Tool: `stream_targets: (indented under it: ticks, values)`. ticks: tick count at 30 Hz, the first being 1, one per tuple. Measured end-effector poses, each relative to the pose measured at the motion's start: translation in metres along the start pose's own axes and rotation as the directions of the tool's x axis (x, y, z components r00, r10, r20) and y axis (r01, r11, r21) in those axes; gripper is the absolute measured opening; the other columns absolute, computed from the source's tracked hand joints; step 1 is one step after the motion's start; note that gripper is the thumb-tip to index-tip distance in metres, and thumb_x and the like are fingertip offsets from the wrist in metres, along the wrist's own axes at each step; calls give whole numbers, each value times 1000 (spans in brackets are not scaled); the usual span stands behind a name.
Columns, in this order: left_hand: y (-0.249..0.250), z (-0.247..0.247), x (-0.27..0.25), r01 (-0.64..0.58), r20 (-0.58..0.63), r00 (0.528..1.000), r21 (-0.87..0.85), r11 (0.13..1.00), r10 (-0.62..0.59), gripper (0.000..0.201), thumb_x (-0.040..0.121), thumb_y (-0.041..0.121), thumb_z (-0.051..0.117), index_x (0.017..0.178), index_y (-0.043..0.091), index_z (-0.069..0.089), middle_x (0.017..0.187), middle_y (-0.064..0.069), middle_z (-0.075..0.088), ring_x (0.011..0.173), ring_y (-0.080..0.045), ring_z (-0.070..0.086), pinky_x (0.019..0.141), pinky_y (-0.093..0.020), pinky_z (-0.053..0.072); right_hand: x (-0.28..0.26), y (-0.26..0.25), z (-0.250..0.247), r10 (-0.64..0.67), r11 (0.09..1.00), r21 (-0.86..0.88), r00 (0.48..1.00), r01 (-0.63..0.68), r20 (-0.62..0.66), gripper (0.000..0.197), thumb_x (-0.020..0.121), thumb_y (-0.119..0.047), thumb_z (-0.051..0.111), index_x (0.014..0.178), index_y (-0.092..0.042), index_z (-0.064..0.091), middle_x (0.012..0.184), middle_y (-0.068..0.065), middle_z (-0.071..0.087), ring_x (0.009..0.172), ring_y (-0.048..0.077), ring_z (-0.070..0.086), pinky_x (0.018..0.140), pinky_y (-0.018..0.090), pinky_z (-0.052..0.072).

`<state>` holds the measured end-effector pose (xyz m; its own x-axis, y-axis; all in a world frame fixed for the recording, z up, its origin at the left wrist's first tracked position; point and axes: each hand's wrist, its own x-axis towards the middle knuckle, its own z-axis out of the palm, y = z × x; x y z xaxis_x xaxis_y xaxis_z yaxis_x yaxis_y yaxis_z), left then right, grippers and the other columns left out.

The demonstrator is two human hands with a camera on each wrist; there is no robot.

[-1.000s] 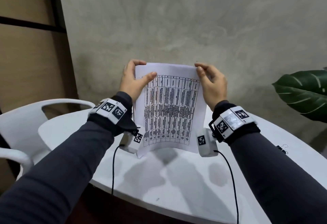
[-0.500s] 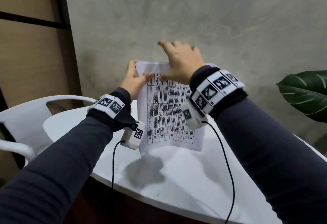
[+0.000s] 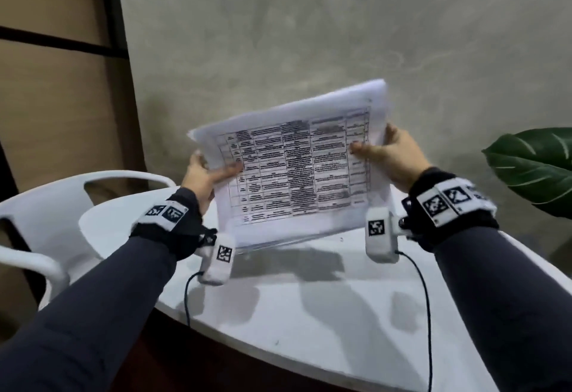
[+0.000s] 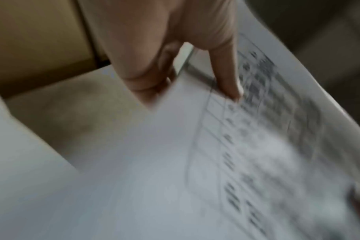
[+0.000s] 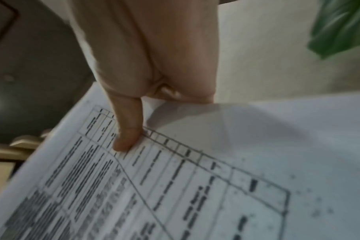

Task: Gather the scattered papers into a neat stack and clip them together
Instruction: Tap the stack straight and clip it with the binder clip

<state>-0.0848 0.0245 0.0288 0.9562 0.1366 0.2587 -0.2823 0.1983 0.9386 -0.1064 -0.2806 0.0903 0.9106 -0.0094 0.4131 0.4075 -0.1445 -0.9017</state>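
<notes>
Papers (image 3: 294, 168) between both hands

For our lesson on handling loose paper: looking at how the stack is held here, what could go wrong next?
1. The papers are held by their side edges only, left hand and right hand; unclipped middle sheets could slip out.
2. The top-left corner looks fanned, so clipping now may lock in misalignment.
3. The stack is tilted above the table; tapping it down askew could skew the sheets.
</notes>
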Motion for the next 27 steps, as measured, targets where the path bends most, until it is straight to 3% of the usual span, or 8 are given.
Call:
stream_targets:
  ticks: [3, 5, 11, 15, 18, 21, 24, 27]
  values:
    - [8, 17, 8, -31, 36, 999, 57, 998, 29, 49, 74, -8, 69, 119, -4, 51, 97, -9, 66, 90, -22, 68, 89, -30, 56, -9, 23, -4, 100, 982, 169, 992, -86, -76, 37, 59, -5, 81, 90, -4, 62, 71, 0, 75, 66, 10, 72, 67, 23, 60]
    - [11, 24, 9, -41, 14, 999, 56, 998, 40, 59, 67, -4, 76, 120, -1, 49, 109, -16, 66, 106, -33, 63, 91, -40, 55, -13, 27, -9, 128, 981, 157, 990, -116, -67, 40, 57, 1, 79, 93, -1, 62, 68, 2, 75, 62, 12, 72, 61, 23, 59]
    - [6, 43, 11, -137, -133, 980, 89, 987, 148, 61, 71, 0, 76, 119, 1, 38, 126, -19, 58, 113, -31, 59, 100, -48, 46, -19, 21, -3, 31, 988, 154, 998, -21, -61, 45, 73, 8, 69, 117, 5, 56, 98, 9, 70, 89, 25, 67, 85, 40, 56]
    - [-14, 28, 10, 77, -26, 997, 45, 996, -76, 52, 67, -6, 75, 116, -4, 57, 118, -22, 65, 106, -33, 64, 99, -47, 48, -36, 54, 0, 69, 988, 140, 997, -64, -36, 62, 51, -26, 87, 104, -4, 65, 95, 6, 74, 93, 26, 67, 90, 41, 55]
    - [-39, 16, -1, 193, 105, 967, 292, 937, -232, 29, 67, -7, 74, 91, 9, 68, 109, -20, 68, 104, -32, 65, 101, -49, 46, -53, 83, -1, 236, 969, 70, 972, -237, 17, 38, 76, 5, 69, 113, 4, 62, 94, 4, 73, 94, 29, 66, 95, 46, 52]
    - [-42, 14, -1, 145, 132, 971, 328, 934, -197, 28, 69, -7, 73, 89, 12, 68, 105, -15, 70, 105, -33, 65, 102, -50, 45, -50, 88, -8, 298, 954, 26, 954, -299, 16, 35, 78, 11, 64, 112, 1, 61, 95, 4, 72, 98, 32, 64, 95, 49, 51]
    - [-30, 19, -2, 53, 136, 985, 328, 943, -102, 29, 73, -11, 69, 97, 4, 66, 88, -4, 69, 93, -29, 65, 94, -44, 51, -40, 76, -4, 229, 966, -89, 962, -243, -148, 78, 56, -8, 85, 126, -9, 50, 120, 15, 60, 110, 31, 60, 102, 53, 45]
    - [-8, 31, -2, -78, 181, 983, 364, 928, 11, 29, 74, -14, 66, 91, 8, 64, 80, -1, 66, 78, -22, 63, 68, -26, 58, -33, 46, 6, -217, 813, -578, 884, -72, -415, 117, 56, -30, 87, 150, -23, 17, 150, 14, 27, 137, 27, 32, 115, 45, 25]
